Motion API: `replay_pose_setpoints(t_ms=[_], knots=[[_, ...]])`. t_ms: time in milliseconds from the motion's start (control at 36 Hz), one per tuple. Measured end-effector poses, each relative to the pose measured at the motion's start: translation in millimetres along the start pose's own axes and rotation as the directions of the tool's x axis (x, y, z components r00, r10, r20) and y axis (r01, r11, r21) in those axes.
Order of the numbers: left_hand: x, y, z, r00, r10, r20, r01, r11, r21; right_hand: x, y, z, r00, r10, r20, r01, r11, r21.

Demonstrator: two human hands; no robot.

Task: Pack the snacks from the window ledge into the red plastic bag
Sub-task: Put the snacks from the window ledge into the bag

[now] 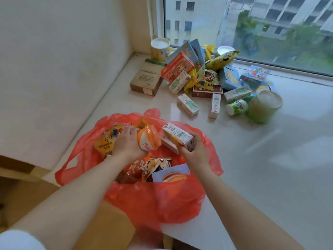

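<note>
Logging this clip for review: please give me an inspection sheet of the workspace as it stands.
Surface: pale glossy window ledge, bare at right.
Job's things: red plastic bag open at the ledge's near edge, several snacks inside; snack pile unpacked by the window.
Clutter: brown cardboard box beside the pile.
Hands: left hand grips an orange-lidded cup over the bag; right hand grips a small carton.
Cables: nothing seen.
Surroundings: window onto buildings and trees; white wall at left.
</note>
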State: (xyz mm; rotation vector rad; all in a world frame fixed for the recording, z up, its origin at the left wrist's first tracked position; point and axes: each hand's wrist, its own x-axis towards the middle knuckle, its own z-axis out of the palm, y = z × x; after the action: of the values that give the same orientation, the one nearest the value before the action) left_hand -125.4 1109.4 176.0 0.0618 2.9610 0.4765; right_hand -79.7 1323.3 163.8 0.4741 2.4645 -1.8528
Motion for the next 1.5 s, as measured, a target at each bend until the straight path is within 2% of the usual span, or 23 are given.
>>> replay_pose_setpoints(t_ms=[139, 222, 444, 500, 611, 806, 861, 917, 1083, 1167, 1250, 1333, 1417, 1500], knots=[[-14.7, -40.3, 12.7, 0.995, 0.035, 0.095, -0.043, 0.995, 0.087, -17.8, 6.6, 20.1, 0.995, 0.06, 0.085, -0.051, 0.994, -0.097], [-23.2, -59.0, 20.6, 0.984, 0.083, 0.159, -0.1, 0.99, 0.1, -28.7, 10.6, 32.8, 0.993, 0.098, 0.072, -0.088, 0.987, -0.132], [-31.2, -87.8, 23.9, 0.914, 0.283, 0.29, -0.318, 0.944, 0.083, -45.3, 11.4, 58.2, 0.985, 0.169, -0.033, -0.169, 0.986, -0.006], [-33.7, -91.7, 22.3, 0.866, 0.352, 0.354, -0.406, 0.91, 0.089, -48.1, 12.2, 62.5, 0.98, 0.19, -0.056, -0.188, 0.982, 0.03], [-38.1, -99.1, 25.9, 0.719, 0.451, 0.529, -0.617, 0.764, 0.188, -54.8, 15.0, 68.8, 0.97, 0.218, -0.106, -0.215, 0.976, 0.037], [-39.6, -92.1, 28.4, 0.526, 0.409, 0.746, -0.764, 0.612, 0.203, -63.1, 23.1, 79.5, 0.964, 0.241, -0.111, -0.241, 0.97, 0.016], [-38.7, -89.7, 28.2, 0.5, 0.376, 0.78, -0.776, 0.593, 0.212, -63.7, 22.8, 80.9, 0.964, 0.249, -0.094, -0.251, 0.968, -0.009], [-36.1, -90.6, 29.9, 0.519, 0.378, 0.767, -0.757, 0.619, 0.207, -62.7, 23.5, 81.8, 0.959, 0.264, -0.102, -0.267, 0.963, -0.02], [-33.8, -97.4, 30.1, 0.642, 0.42, 0.641, -0.656, 0.733, 0.177, -54.4, 24.5, 82.1, 0.947, 0.303, -0.111, -0.308, 0.951, -0.033], [-35.7, -99.8, 29.3, 0.645, 0.43, 0.631, -0.645, 0.75, 0.148, -48.2, 25.0, 85.1, 0.939, 0.325, -0.114, -0.331, 0.943, -0.037], [-35.4, -100.7, 26.5, 0.635, 0.425, 0.646, -0.627, 0.772, 0.108, -42.1, 17.7, 93.9, 0.912, 0.396, -0.101, -0.385, 0.915, 0.119], [-32.1, -100.8, 24.1, 0.654, 0.413, 0.634, -0.58, 0.811, 0.071, -32.9, 12.7, 107.9, 0.88, 0.465, -0.095, -0.435, 0.87, 0.231], [-28.1, -100.7, 21.7, 0.716, 0.408, 0.567, -0.488, 0.873, -0.012, -23.4, 16.0, 123.2, 0.842, 0.536, -0.06, -0.508, 0.826, 0.245], [-21.4, -100.9, 13.8, 0.797, 0.364, 0.481, -0.413, 0.911, -0.006, -18.4, 23.1, 135.4, 0.798, 0.603, 0.012, -0.577, 0.757, 0.307]])
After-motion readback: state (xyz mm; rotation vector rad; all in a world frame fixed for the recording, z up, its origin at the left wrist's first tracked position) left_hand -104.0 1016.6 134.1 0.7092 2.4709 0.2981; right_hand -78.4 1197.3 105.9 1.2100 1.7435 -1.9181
